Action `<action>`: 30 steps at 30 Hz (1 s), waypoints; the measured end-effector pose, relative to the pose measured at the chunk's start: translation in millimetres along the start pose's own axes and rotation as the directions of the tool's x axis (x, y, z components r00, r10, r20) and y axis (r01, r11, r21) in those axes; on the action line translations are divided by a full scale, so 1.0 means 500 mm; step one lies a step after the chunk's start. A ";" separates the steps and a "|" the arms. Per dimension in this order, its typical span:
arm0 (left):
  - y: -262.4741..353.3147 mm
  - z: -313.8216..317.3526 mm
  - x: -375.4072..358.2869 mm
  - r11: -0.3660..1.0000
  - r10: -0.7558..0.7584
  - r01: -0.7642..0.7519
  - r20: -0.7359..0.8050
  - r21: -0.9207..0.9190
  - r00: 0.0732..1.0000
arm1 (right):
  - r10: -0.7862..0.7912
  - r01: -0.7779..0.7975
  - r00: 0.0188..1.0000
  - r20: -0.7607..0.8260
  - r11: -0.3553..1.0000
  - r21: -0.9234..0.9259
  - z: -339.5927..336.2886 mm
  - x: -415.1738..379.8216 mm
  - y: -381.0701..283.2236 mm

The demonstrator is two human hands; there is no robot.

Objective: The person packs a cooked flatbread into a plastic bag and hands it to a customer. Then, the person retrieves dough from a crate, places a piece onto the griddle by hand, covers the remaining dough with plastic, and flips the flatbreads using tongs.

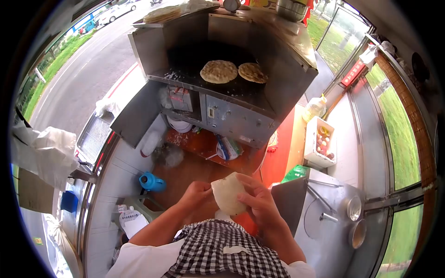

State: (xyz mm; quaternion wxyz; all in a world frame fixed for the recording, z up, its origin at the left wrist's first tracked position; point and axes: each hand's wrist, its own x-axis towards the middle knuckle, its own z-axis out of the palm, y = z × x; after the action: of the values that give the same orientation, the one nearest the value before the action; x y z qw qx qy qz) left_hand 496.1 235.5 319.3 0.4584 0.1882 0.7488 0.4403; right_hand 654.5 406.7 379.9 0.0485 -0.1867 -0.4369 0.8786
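Observation:
A pale, thin flatbread (227, 194), possibly raw dough, is held up in front of the checked apron. My right hand (260, 198) grips its right side, the thumb lying over the near face and the fingers behind. At the upper left edge, my left hand (196, 193) is closed with its fingertips pinched against the bread. Beyond both hands, a browned flatbread (219, 72) and a smaller, darker flatbread (252, 72) lie side by side on the black griddle (190, 58).
Metal walls surround the griddle on a steel cabinet (238, 118). Stacked flatbreads (162, 14) sit on a tray at the back left. A white box (320, 160) holding eggs stands right. A steel counter (320, 236) with round lids is near right. A blue jug (152, 181) stands lower left.

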 end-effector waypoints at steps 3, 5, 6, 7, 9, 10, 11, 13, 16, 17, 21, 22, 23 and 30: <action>0.037 0.002 0.053 0.491 0.068 0.055 0.101 -0.870 0.993 | -0.012 0.015 0.999 0.046 0.997 -0.080 -0.013 0.110 -0.041; 0.059 -0.026 0.111 0.651 0.289 -0.228 -0.041 -0.724 0.956 | -0.005 0.019 0.996 0.085 0.986 -0.163 -0.021 0.180 -0.074; 0.067 -0.051 0.133 0.725 0.320 -0.298 -0.080 -0.621 0.944 | 0.011 0.011 0.994 0.105 0.979 -0.205 -0.019 0.210 -0.087; 0.073 -0.076 0.155 0.787 0.350 -0.360 -0.119 -0.501 0.929 | 0.019 0.008 0.994 0.104 0.966 -0.258 -0.013 0.235 -0.100; 0.086 -0.125 0.217 0.484 0.320 -0.266 -0.114 -0.834 0.940 | 0.018 0.026 0.993 0.116 0.930 -0.366 0.009 0.298 -0.133; 0.092 -0.151 0.246 0.342 0.296 -0.211 -0.108 -0.916 0.949 | 0.015 0.044 0.989 0.148 0.922 -0.385 0.016 0.331 -0.143; 0.101 -0.178 0.275 0.183 0.272 -0.155 -0.101 -0.971 0.957 | 0.012 0.059 0.985 0.172 0.915 -0.399 0.022 0.361 -0.150; 0.166 -0.236 0.297 0.051 0.235 -0.121 -0.106 -0.991 0.966 | -0.003 0.078 0.983 0.184 0.912 -0.402 0.040 0.424 -0.158; 0.225 -0.335 0.365 0.153 0.269 -0.165 -0.120 -0.974 0.956 | -0.046 0.109 0.984 0.174 0.921 -0.373 0.065 0.536 -0.159; 0.232 -0.368 0.395 0.187 0.292 -0.180 -0.120 -0.966 0.949 | -0.064 0.129 0.980 0.188 0.925 -0.357 0.063 0.578 -0.151; 0.303 -0.520 0.514 0.342 0.243 -0.156 -0.073 -0.927 0.967 | -0.157 0.210 0.975 0.157 0.881 -0.425 0.115 0.722 -0.160; 0.329 -0.557 0.533 0.361 0.234 -0.122 -0.037 -0.924 0.972 | -0.177 0.220 0.974 0.142 0.887 -0.405 0.132 0.752 -0.164; 0.355 -0.595 0.556 0.385 0.229 -0.092 -0.002 -0.918 0.973 | -0.203 0.238 0.971 0.129 0.892 -0.384 0.150 0.787 -0.168; 0.464 -0.822 0.821 0.717 0.390 -0.231 0.103 -0.657 0.915 | -0.212 0.195 0.973 -0.092 0.967 -0.163 0.242 0.978 -0.189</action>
State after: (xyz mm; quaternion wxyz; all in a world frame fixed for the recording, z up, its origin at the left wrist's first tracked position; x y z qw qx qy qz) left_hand -91.2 442.4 377.6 0.4982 0.1972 0.4546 0.7115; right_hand 149.5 495.4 380.9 0.1478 -0.1916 -0.5164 0.8214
